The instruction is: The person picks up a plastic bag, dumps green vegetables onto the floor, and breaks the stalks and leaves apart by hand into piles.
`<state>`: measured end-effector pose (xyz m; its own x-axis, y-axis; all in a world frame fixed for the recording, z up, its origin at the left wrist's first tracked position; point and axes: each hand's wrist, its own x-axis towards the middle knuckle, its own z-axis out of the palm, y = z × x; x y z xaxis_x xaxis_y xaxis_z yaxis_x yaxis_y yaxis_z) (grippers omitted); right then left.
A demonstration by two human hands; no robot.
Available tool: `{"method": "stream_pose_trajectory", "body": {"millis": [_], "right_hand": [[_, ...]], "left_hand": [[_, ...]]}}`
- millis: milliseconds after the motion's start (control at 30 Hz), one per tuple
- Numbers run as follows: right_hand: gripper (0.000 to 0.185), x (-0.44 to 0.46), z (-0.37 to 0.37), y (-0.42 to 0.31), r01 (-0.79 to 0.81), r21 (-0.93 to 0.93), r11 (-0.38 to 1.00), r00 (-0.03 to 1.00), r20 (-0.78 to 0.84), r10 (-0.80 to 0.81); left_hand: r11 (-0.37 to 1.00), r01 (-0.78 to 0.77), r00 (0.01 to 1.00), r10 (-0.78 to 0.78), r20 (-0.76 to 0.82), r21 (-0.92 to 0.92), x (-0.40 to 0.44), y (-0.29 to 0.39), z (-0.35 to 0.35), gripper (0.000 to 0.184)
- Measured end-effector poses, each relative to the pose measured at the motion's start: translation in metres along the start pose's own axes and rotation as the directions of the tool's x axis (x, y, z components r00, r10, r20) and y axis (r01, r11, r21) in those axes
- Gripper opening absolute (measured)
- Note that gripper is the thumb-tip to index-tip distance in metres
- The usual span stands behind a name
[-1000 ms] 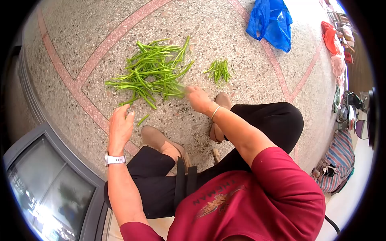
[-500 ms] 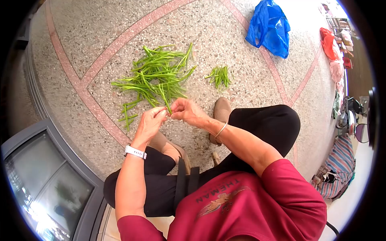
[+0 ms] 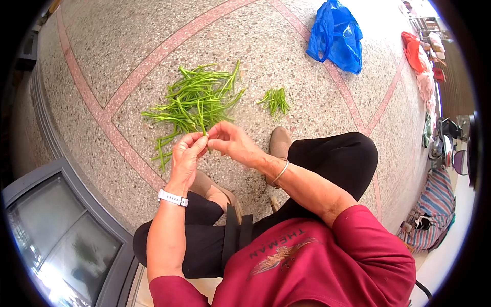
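Note:
A long thin green vegetable stem (image 3: 202,123) stands out from between my fingertips, its far part overlapping the pile beyond. My left hand (image 3: 186,156), with a white watch on the wrist, pinches it between thumb and finger. Right against it, my right hand (image 3: 231,143), with a bangle on the wrist, is closed on the same stem near its lower end. Just past my hands a loose pile of green stems (image 3: 192,100) lies on the floor. A smaller heap of short green pieces (image 3: 276,101) sits to its right.
A crumpled blue plastic bag (image 3: 335,38) rests on the speckled floor at the upper right. At lower left is a grey-framed glass panel (image 3: 61,230). My shoe (image 3: 280,142) is near the small heap. A striped cloth (image 3: 432,210) and red bag (image 3: 414,51) lie far right.
My hands have drawn closer together, and the right hand has come left until its fingertips meet the left ones at the stem. The view has shifted slightly.

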<state>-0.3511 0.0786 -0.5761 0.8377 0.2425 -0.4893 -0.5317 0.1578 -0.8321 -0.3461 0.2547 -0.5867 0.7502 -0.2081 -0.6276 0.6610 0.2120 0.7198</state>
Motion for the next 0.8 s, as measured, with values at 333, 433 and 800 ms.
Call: {"method": "stream_pose_trajectory", "body": {"millis": [333, 433, 800], "right_hand": [[0.021, 0.009, -0.01, -0.001, -0.034, -0.106, 0.994, 0.994, -0.107, 0.023], [0.024, 0.01, -0.001, 0.009, 0.055, -0.22, 0.974, 0.975, -0.198, -0.099], [0.024, 0.019, -0.04, 0.02, -0.156, 0.003, 0.988, 0.961, -0.229, 0.152]], "left_hand": [[0.992, 0.06, 0.987, -0.075, 0.139, 0.109, -0.001, 0.0, 0.014, 0.015], [0.996, 0.088, 0.988, -0.085, 0.128, -0.023, -0.002, 0.001, 0.018, 0.01], [0.608, -0.205, 0.976, 0.075, 0.202, 0.767, -0.006, -0.005, 0.024, 0.016]]}}
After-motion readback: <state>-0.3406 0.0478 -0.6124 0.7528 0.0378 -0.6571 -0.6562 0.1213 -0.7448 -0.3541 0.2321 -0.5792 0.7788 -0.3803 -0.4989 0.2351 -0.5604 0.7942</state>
